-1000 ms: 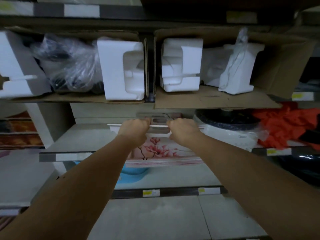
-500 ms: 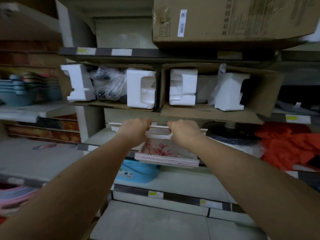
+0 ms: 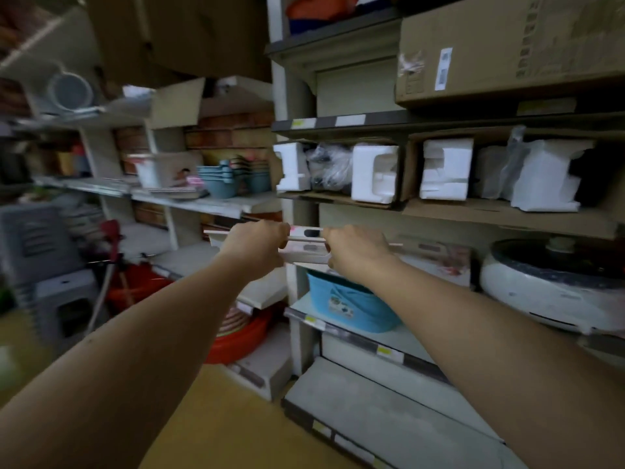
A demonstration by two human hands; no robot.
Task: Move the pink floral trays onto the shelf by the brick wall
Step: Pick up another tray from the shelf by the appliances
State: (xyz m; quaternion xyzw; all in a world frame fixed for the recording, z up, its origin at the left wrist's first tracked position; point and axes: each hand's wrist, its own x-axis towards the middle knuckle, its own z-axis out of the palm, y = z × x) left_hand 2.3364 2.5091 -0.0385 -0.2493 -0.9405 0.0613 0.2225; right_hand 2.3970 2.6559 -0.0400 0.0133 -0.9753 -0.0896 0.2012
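Flat pale trays (image 3: 306,247) (slot-handled) — both hands (image 3: 254,243) (image 3: 355,248) around them

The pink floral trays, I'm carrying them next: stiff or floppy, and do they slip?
The trays look rigid: held only at one edge by the left hand and right hand, they show no sag. Stacked loose, they might slide apart if tilted.

Two hands: left hand (image 3: 254,244), right hand (image 3: 355,249). One stack of trays (image 3: 306,247), count unclear. Four white foam blocks (image 3: 373,173). One blue basin (image 3: 351,306). One large cardboard box (image 3: 510,49). One round white cooker (image 3: 554,286).
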